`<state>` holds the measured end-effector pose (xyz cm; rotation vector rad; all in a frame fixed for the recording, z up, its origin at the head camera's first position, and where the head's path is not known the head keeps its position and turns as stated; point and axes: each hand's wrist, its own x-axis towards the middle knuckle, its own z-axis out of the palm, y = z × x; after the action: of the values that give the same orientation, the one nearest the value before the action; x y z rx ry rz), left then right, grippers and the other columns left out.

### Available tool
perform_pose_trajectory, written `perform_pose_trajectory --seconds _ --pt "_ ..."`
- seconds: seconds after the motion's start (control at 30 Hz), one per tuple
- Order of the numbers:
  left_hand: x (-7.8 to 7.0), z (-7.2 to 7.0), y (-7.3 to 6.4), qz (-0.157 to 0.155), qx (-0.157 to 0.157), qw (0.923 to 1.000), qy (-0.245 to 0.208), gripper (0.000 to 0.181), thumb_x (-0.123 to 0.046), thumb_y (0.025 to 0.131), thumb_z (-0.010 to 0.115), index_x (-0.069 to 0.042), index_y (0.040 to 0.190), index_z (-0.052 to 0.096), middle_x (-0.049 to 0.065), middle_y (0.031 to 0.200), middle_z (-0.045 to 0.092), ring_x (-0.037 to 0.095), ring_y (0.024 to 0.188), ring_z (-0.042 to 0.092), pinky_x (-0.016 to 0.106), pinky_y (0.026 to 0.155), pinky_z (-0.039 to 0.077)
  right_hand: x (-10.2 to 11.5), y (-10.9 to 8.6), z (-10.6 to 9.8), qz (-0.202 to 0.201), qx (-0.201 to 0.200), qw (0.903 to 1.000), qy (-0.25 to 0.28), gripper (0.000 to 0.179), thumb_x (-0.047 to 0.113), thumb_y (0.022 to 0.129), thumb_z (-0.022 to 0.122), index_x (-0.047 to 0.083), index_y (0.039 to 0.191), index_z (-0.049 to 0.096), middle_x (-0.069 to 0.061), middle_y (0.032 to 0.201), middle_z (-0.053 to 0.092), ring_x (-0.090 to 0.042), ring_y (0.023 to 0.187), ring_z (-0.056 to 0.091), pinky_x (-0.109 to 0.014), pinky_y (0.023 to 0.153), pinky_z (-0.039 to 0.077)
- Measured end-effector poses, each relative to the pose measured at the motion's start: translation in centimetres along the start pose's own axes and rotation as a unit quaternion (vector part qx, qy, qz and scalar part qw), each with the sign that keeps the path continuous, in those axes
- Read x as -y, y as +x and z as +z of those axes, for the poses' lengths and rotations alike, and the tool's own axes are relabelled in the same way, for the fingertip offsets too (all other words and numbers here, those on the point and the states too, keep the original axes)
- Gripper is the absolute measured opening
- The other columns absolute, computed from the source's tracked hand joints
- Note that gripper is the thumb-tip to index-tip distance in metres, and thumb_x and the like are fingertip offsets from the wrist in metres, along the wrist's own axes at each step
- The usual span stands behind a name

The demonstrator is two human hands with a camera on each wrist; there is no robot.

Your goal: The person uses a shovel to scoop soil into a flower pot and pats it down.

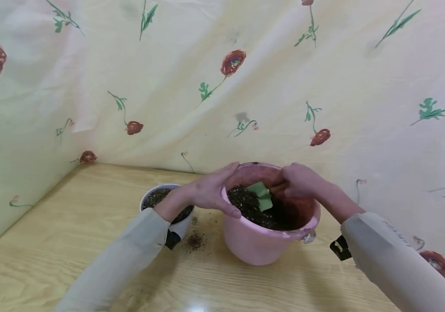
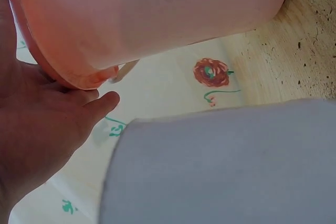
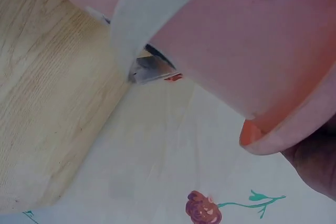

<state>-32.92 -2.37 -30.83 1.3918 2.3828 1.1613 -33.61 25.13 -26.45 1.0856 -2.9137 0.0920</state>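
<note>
A pink bucket (image 1: 253,249) holding dark potting soil (image 1: 242,201) stands on the table. My left hand (image 1: 214,190) grips its left rim, the thumb lying over the front edge. That hand (image 2: 47,124) is also at the rim in the left wrist view. Inside the bucket, my right hand (image 1: 300,182) has curled fingers round a green hand scoop (image 1: 260,195), whose blade rests in the soil; its handle is mostly hidden. In the right wrist view only a dark part of the right hand (image 3: 317,163) shows beyond the rim.
A white pot (image 1: 183,226) of soil stands left of the bucket, partly behind my left forearm. Spilled soil (image 1: 195,242) lies between them on the wooden table (image 1: 90,216). Flower-patterned cloth (image 1: 175,86) hangs close behind the bucket. A pale bucket handle (image 3: 157,3) hangs outside.
</note>
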Motion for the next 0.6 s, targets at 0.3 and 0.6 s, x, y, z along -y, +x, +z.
perform_pose_trajectory --seconds 0.3,0.6 --pt "-0.2 0.1 0.0 -0.074 0.007 0.9966 0.035 0.129 -0.056 0.066 0.083 -0.023 0.156 -0.004 -0.002 0.162 -0.001 0.016 0.147 0.006 0.040 0.117 0.016 0.5 -1.0 0.6 -0.016 0.040 0.9933 0.107 0.015 0.020 0.082 0.077 0.013 0.094 0.078 0.007 0.088 0.074 -0.004 0.084 0.067 -0.031 0.079 0.054" --pt "-0.3 -0.3 -0.5 -0.110 0.013 0.9926 0.050 0.131 -0.059 0.066 0.081 -0.023 0.155 -0.009 -0.004 0.161 -0.007 0.015 0.147 0.000 0.038 0.117 0.013 0.5 -1.7 1.0 -0.019 0.042 0.9828 0.179 0.022 0.028 0.082 0.077 0.013 0.098 0.078 0.007 0.093 0.073 -0.008 0.094 0.065 -0.023 0.083 0.052"
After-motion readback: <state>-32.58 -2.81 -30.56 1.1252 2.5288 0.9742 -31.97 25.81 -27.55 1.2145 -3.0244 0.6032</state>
